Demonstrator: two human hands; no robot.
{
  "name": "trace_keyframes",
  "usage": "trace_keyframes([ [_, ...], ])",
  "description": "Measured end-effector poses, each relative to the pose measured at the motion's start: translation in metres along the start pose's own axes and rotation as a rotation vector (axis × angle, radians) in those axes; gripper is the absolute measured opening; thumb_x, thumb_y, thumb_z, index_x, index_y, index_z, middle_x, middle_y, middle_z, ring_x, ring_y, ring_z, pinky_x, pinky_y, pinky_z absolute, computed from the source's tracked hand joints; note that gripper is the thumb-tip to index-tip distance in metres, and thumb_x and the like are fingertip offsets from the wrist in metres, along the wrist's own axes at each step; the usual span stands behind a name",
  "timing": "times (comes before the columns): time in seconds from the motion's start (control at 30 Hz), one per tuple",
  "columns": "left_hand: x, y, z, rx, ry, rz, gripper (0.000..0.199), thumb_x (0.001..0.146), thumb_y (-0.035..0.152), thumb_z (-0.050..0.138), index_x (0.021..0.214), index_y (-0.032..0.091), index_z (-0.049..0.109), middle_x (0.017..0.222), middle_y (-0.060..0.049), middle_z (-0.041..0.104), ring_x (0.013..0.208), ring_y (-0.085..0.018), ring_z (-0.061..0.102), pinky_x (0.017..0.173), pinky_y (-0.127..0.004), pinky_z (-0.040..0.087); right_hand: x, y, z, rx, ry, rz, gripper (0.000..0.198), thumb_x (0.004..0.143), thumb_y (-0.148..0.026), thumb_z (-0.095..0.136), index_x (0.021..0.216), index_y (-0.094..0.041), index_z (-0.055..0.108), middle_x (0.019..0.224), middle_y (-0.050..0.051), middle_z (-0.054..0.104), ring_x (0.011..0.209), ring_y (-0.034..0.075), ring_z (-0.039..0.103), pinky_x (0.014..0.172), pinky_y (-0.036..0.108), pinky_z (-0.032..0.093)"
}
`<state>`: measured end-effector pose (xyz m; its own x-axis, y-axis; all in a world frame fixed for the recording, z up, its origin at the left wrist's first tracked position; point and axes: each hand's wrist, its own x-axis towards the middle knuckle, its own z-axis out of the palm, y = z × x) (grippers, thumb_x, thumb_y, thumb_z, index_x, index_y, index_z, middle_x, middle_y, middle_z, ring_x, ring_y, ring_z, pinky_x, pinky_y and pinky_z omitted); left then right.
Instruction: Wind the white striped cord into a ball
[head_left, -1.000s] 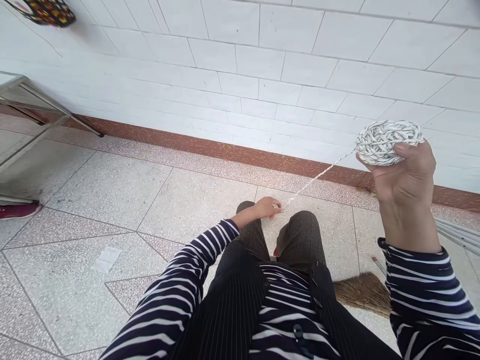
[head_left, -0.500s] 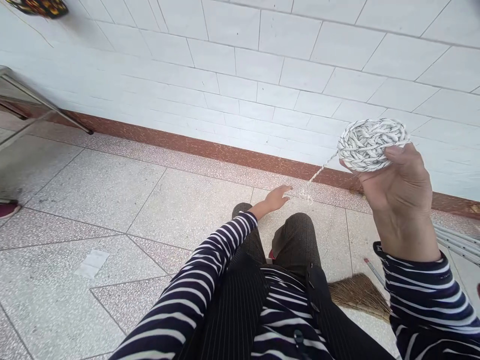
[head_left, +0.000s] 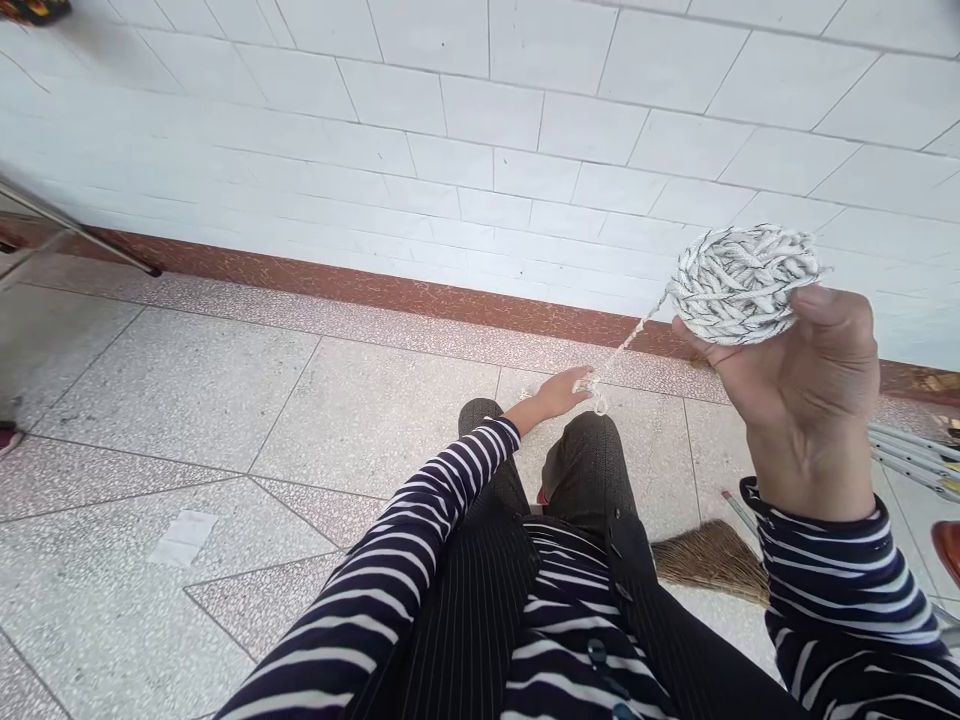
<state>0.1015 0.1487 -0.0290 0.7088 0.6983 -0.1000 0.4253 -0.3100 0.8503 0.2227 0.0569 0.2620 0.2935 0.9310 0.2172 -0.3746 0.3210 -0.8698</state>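
Observation:
A coiled braid of white cord with dark flecks (head_left: pixel 742 285) forms a thick oval disc, held up on the right. My right hand (head_left: pixel 806 380) grips its lower right edge, thumb in front and fingers behind. From the disc's left side a thin twisted tail of cord (head_left: pixel 634 335) slants down to my left hand (head_left: pixel 559 393). My left hand is closed on the tail's pale, frayed end (head_left: pixel 598 390) above my knees. A small loop of it hangs below the fingers.
A straw broom (head_left: pixel 712 560) lies on the speckled floor at my right. Silvery metal rails (head_left: pixel 911 455) are farther right. A white paper (head_left: pixel 184 537) lies on the left floor. Metal legs (head_left: pixel 90 235) stand by the tiled wall (head_left: pixel 465 180).
My left hand has shifted slightly right and now closes round the cord's frayed end. The coiled disc has tilted a little in my right hand. The view has turned slightly right.

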Motion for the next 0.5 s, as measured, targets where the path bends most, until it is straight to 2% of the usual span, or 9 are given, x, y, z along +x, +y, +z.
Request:
trace_keyframes([
  [0.07,0.003,0.002,0.0,0.035,0.002,-0.041,0.039,0.092,0.04,0.064,0.125,0.02,0.067,0.141,-0.008,0.064,0.133,-0.025,0.056,0.113,-0.035,0.041,-0.004,-0.003,0.002,-0.006,-0.006,0.008,0.031,0.069,-0.021,0.068,0.098,-0.027,0.061,0.1,0.001,0.067,0.107,0.026,0.066,0.085,0.049,0.064],
  [0.13,0.004,0.002,-0.002,0.063,-0.003,-0.061,0.028,0.09,0.044,0.064,0.096,0.018,0.072,0.111,-0.008,0.074,0.11,-0.025,0.065,0.099,-0.034,0.048,-0.007,-0.006,0.001,-0.008,0.005,0.013,0.033,0.067,-0.021,0.069,0.098,-0.027,0.061,0.101,0.002,0.066,0.108,0.028,0.066,0.085,0.051,0.064],
  [0.2,0.002,0.0,-0.007,0.065,0.026,-0.078,0.034,0.088,0.045,0.065,0.069,0.017,0.062,0.08,-0.006,0.07,0.086,-0.023,0.065,0.085,-0.033,0.049,-0.006,-0.008,-0.004,-0.007,0.032,0.012,0.033,0.067,-0.021,0.07,0.098,-0.027,0.061,0.102,0.002,0.066,0.109,0.028,0.066,0.084,0.051,0.064],
  [0.27,-0.003,-0.005,-0.013,-0.032,0.07,-0.125,0.043,0.085,0.043,0.068,0.055,0.018,0.05,0.062,-0.003,0.059,0.073,-0.019,0.061,0.075,-0.031,0.048,-0.002,-0.008,-0.015,-0.015,0.064,-0.018,0.031,0.067,-0.022,0.07,0.096,-0.026,0.061,0.103,0.003,0.065,0.108,0.028,0.066,0.083,0.05,0.064],
  [0.3,-0.006,-0.007,-0.017,-0.133,0.088,-0.158,0.046,0.083,0.043,0.07,0.053,0.018,0.048,0.059,-0.002,0.056,0.07,-0.018,0.06,0.072,-0.03,0.049,0.001,-0.006,-0.023,-0.023,0.084,-0.045,0.03,0.066,-0.022,0.069,0.095,-0.026,0.061,0.103,0.003,0.065,0.108,0.028,0.066,0.082,0.049,0.064],
  [0.37,-0.015,-0.011,-0.024,-0.408,0.117,-0.214,0.043,0.08,0.045,0.075,0.056,0.016,0.053,0.063,-0.003,0.059,0.07,-0.016,0.062,0.069,-0.03,0.051,0.008,-0.001,-0.043,-0.049,0.142,-0.108,0.028,0.066,-0.022,0.068,0.092,-0.025,0.061,0.103,0.003,0.064,0.106,0.027,0.066,0.08,0.048,0.064],
  [0.5,-0.031,-0.009,-0.037,-0.888,0.223,-0.224,0.04,0.072,0.048,0.084,0.082,0.011,0.071,0.093,-0.011,0.072,0.086,-0.017,0.066,0.081,-0.035,0.058,0.018,0.019,-0.08,-0.095,0.36,-0.13,0.023,0.06,-0.02,0.067,0.081,-0.021,0.059,0.1,0.005,0.065,0.105,0.026,0.065,0.073,0.04,0.063],
])
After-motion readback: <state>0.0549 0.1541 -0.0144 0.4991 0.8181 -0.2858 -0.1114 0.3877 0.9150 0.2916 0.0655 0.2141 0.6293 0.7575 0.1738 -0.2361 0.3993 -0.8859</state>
